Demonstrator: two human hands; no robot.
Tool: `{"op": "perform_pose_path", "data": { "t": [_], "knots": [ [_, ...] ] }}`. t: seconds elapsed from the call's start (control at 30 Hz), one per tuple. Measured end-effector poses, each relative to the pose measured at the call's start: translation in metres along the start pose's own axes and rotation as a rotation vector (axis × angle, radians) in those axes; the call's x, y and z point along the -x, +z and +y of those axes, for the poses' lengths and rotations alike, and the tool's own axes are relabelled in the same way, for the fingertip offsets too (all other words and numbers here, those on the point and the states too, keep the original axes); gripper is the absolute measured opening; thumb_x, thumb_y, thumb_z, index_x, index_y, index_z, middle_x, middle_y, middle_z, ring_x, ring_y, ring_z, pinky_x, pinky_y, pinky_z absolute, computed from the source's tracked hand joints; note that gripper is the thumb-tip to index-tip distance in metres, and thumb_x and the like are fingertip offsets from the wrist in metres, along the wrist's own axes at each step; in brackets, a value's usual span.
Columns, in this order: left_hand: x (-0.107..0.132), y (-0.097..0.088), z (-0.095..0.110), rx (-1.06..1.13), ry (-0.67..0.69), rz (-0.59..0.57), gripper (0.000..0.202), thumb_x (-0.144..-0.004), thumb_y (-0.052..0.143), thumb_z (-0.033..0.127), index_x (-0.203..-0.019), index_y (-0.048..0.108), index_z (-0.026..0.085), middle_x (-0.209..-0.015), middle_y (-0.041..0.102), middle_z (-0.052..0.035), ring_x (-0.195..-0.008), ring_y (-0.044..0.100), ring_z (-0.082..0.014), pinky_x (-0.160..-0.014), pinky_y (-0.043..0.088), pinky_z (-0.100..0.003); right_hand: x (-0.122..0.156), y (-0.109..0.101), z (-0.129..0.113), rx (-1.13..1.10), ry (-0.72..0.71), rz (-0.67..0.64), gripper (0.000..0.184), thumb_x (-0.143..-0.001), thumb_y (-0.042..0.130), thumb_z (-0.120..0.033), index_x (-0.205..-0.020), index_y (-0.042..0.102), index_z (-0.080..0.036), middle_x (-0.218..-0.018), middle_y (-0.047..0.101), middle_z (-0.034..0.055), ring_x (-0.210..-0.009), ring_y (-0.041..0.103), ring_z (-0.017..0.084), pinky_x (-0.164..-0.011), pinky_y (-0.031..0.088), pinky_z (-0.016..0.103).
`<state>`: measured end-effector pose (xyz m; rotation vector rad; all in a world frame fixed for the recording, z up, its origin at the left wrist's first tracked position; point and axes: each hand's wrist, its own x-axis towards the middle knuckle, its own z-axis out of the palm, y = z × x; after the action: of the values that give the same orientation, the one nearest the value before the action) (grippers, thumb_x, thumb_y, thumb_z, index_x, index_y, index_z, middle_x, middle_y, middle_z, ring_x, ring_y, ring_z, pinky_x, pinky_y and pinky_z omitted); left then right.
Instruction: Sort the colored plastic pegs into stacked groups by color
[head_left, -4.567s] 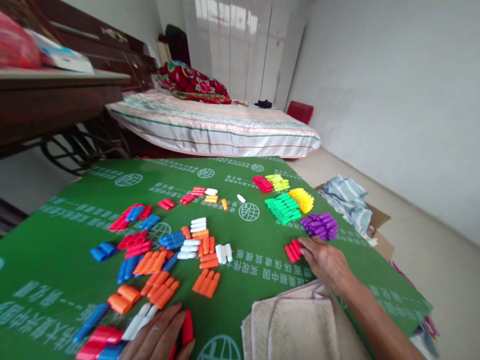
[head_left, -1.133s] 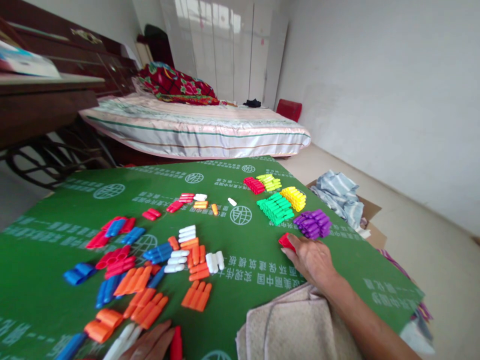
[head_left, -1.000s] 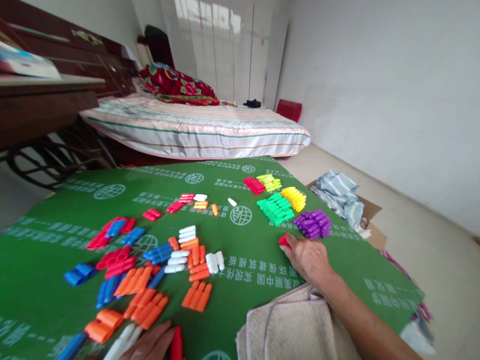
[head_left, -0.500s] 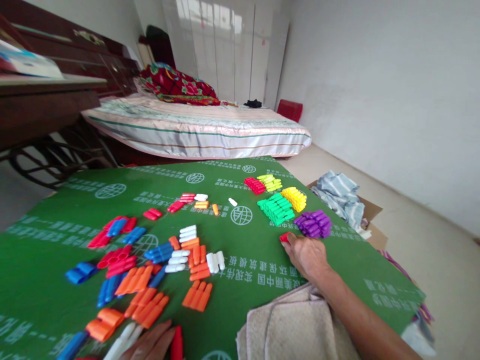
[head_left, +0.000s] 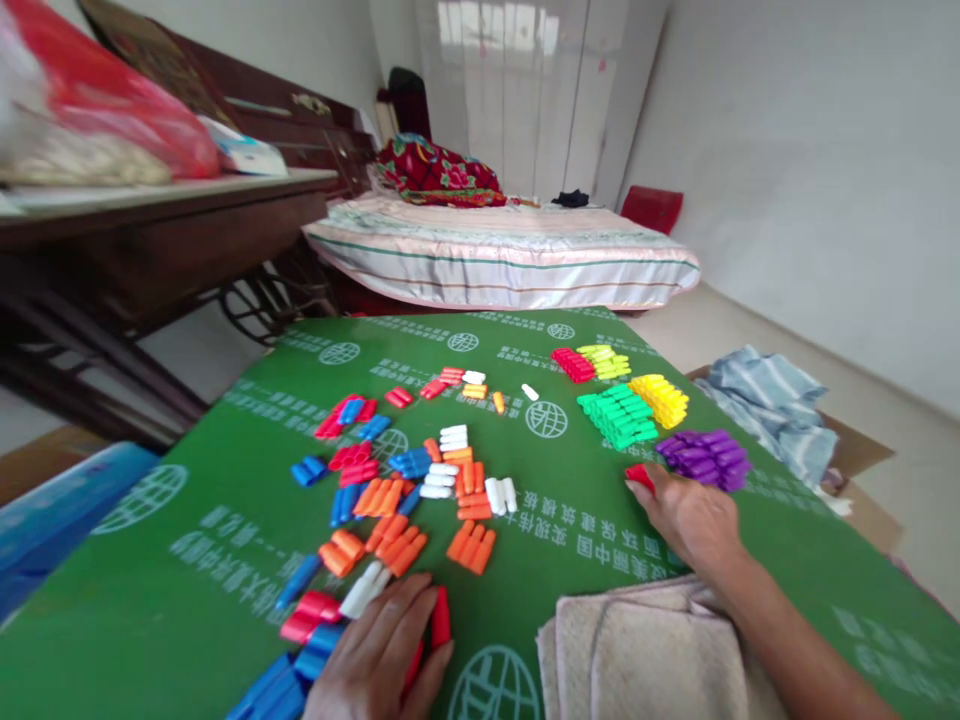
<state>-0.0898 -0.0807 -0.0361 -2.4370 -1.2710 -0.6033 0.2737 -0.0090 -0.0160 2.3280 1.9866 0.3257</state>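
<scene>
My left hand (head_left: pixel 379 650) rests low on the green board, its fingers curled round red plastic pen caps; one red cap (head_left: pixel 441 618) shows beside the index finger. White caps (head_left: pixel 365 590) lie just beyond its knuckles, and blue caps (head_left: pixel 270 688) are to its left. Farther right, my right hand (head_left: pixel 694 515) pinches a red cap (head_left: pixel 640 478) between thumb and fingers, close to the board. A pile of purple caps (head_left: pixel 705 458) is just beyond that hand, with green caps (head_left: pixel 616 415) behind. Orange caps (head_left: pixel 471 546) lie in small rows between the hands.
Stacks of yellow caps (head_left: pixel 658 400), lime caps (head_left: pixel 604 361) and red caps (head_left: pixel 572 364) stand at the far right of the green board (head_left: pixel 247 480). A folded beige cloth (head_left: pixel 652 650) lies by my right forearm. A bed (head_left: pixel 510 260) stands beyond, a dark table (head_left: pixel 187 215) at left.
The view has swung left, so the board and caps appear farther right. More of my left hand shows at the bottom. My right hand still holds the red cap near the purple pile.
</scene>
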Motion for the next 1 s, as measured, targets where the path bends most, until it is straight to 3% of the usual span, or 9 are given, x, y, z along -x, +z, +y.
{"op": "perform_pose_path", "data": {
  "t": [0.2,0.3,0.47,0.67,0.83,1.0],
  "knots": [
    [-0.009,-0.014,0.017,0.009,-0.056,-0.021,0.034,-0.084,0.052,0.033,-0.112,0.058,0.014,-0.108,0.069,-0.0113,-0.1,0.065,-0.0217,-0.084,0.057,-0.033,0.011,0.005,0.005,0.002,-0.093,0.219,0.037,-0.087,0.039,-0.046,-0.083,0.065,-0.02,-0.041,0.051,-0.0019,-0.032,0.047,0.013,-0.038,0.013,0.022],
    [-0.007,-0.016,0.023,0.059,-0.103,-0.056,0.032,-0.083,0.054,0.027,-0.112,0.057,0.014,-0.109,0.068,-0.0109,-0.101,0.064,-0.0222,-0.085,0.057,-0.036,0.025,0.002,-0.004,-0.059,-0.175,0.289,0.039,-0.087,0.037,-0.046,-0.082,0.068,-0.022,-0.04,0.052,-0.0016,-0.031,0.048,0.014,-0.036,0.019,0.021],
    [-0.009,-0.022,0.031,0.14,-0.185,-0.047,0.027,-0.083,0.054,0.02,-0.108,0.059,0.014,-0.107,0.069,-0.0097,-0.1,0.064,-0.0224,-0.084,0.058,-0.037,0.054,-0.007,-0.035,-0.203,-0.501,0.295,0.028,-0.088,0.043,-0.04,-0.092,0.068,-0.027,-0.067,0.071,-0.0004,-0.048,0.064,0.016,-0.042,0.04,0.023],
    [-0.011,-0.028,0.035,0.275,-0.258,-0.029,0.022,-0.08,0.06,0.023,-0.101,0.06,0.014,-0.101,0.069,-0.0087,-0.092,0.064,-0.0214,-0.082,0.058,-0.036,0.084,-0.022,-0.089,-0.37,-0.87,0.289,0.023,-0.089,0.045,-0.032,-0.099,0.064,-0.025,-0.077,0.072,-0.0006,-0.057,0.066,0.015,-0.051,0.047,0.025],
    [-0.01,-0.031,0.032,0.387,-0.302,0.083,0.016,-0.081,0.059,0.016,-0.096,0.059,0.015,-0.094,0.068,-0.0076,-0.086,0.063,-0.0183,-0.077,0.056,-0.033,0.1,-0.039,-0.122,-0.404,-0.852,0.221,0.017,-0.081,0.052,-0.024,-0.093,0.064,-0.023,-0.067,0.069,-0.0005,-0.056,0.065,0.019,-0.054,0.047,0.03],
    [-0.007,-0.037,0.01,0.386,-0.464,0.281,0.016,-0.081,0.057,0.01,-0.095,0.06,0.016,-0.091,0.068,-0.0069,-0.086,0.064,-0.0156,-0.078,0.055,-0.029,0.097,-0.049,-0.132,-0.397,-0.807,0.114,0.018,-0.079,0.055,-0.022,-0.094,0.064,-0.024,-0.07,0.07,-0.0001,-0.06,0.066,0.019,-0.058,0.046,0.03]
  ]
}}
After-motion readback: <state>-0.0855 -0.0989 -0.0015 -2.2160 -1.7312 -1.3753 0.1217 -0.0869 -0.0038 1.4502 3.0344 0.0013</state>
